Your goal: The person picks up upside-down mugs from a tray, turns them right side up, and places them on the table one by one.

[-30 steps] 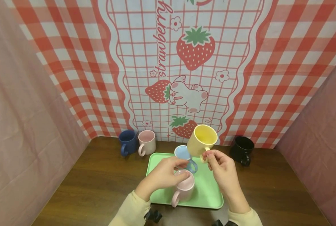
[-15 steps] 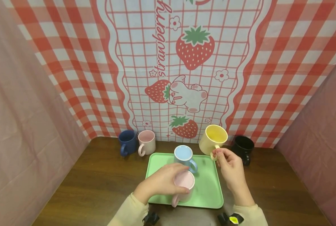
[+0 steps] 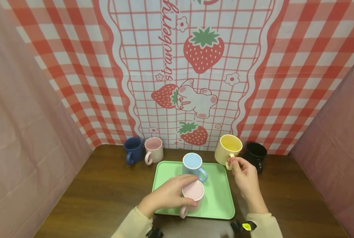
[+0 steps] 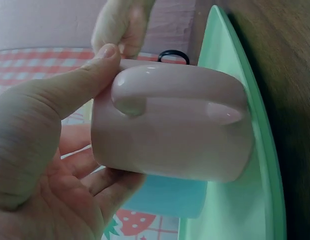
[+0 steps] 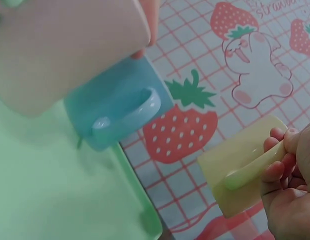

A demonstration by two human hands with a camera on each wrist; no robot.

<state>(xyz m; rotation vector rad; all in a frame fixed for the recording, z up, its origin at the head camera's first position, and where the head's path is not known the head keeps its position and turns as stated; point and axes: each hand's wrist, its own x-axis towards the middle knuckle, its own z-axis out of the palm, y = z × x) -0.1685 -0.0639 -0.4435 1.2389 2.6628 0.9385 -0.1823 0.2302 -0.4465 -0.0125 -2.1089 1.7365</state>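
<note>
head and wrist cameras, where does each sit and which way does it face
Head: on the head, facing forward and down over the green tray; left hand, right hand and sleeves show.
Left wrist: on that wrist, facing the held pink mug; both hands show.
Right wrist: on that wrist, facing the yellow mug; right hand and some left fingers show.
Both wrist views share the pink mug, blue mug and green tray.

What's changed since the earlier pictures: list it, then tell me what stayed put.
The right hand carried the yellow mug rightward, from beside the blue mug toward the black mug, gripping its handle throughout. The left hand went from over the front pink mug to gripping it. The blue mug, black mug, front pink mug, navy mug, back pink mug and green tray stayed put.
</note>
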